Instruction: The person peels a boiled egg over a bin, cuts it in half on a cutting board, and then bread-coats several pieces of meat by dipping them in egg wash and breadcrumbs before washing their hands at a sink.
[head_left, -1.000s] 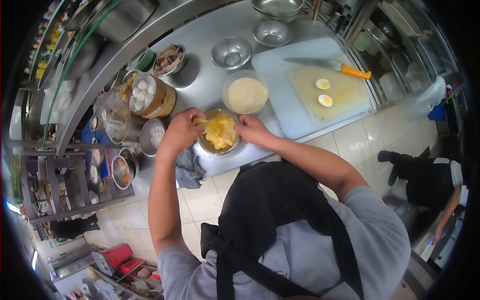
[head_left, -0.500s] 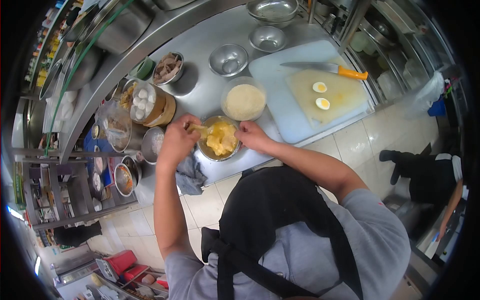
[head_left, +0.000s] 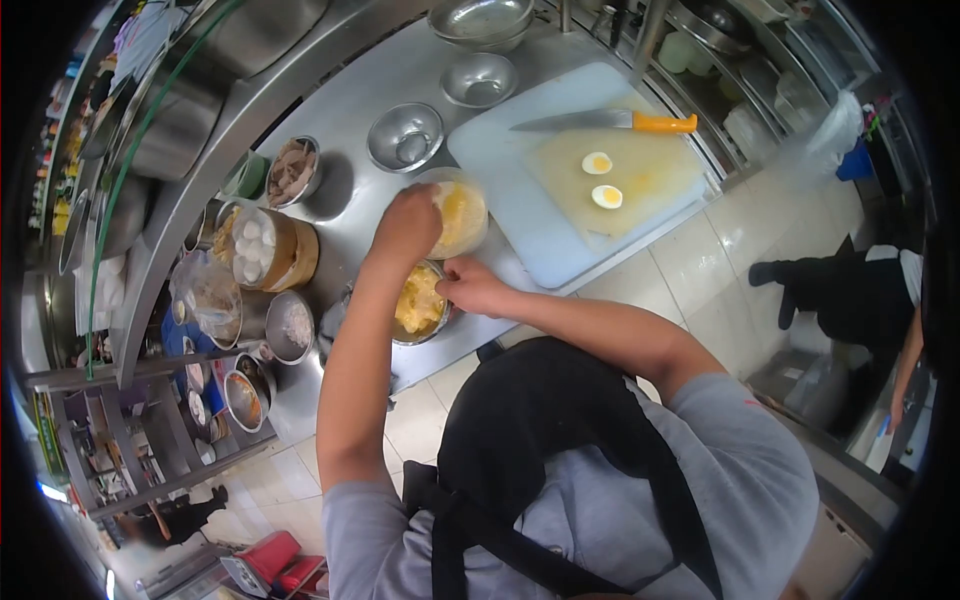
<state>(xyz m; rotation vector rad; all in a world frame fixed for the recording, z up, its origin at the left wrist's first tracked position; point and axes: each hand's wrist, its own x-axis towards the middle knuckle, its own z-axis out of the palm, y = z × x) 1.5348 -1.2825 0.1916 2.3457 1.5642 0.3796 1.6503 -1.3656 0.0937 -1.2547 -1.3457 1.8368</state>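
My left hand (head_left: 405, 225) reaches into the clear tub of breadcrumbs (head_left: 478, 215), fingers closed on a yellow, egg-coated piece of food (head_left: 455, 205) that lies against the crumbs. My right hand (head_left: 470, 285) grips the near rim of a steel bowl (head_left: 420, 340) that holds more yellow coated pieces. That bowl sits at the counter's front edge, just below the crumb tub.
A white cutting board (head_left: 500, 170) carries a yellow board (head_left: 650, 170) with two boiled egg halves (head_left: 597, 163) and an orange-handled knife (head_left: 600, 120). Empty steel bowls (head_left: 405, 137) stand behind. A tub of white eggs (head_left: 250, 240) is left. Another person (head_left: 850, 290) stands at the right.
My left hand lifted a coated piece out of the steel bowl and carried it up into the crumb tub. My right hand stayed at the bowl's rim. The view shifted.
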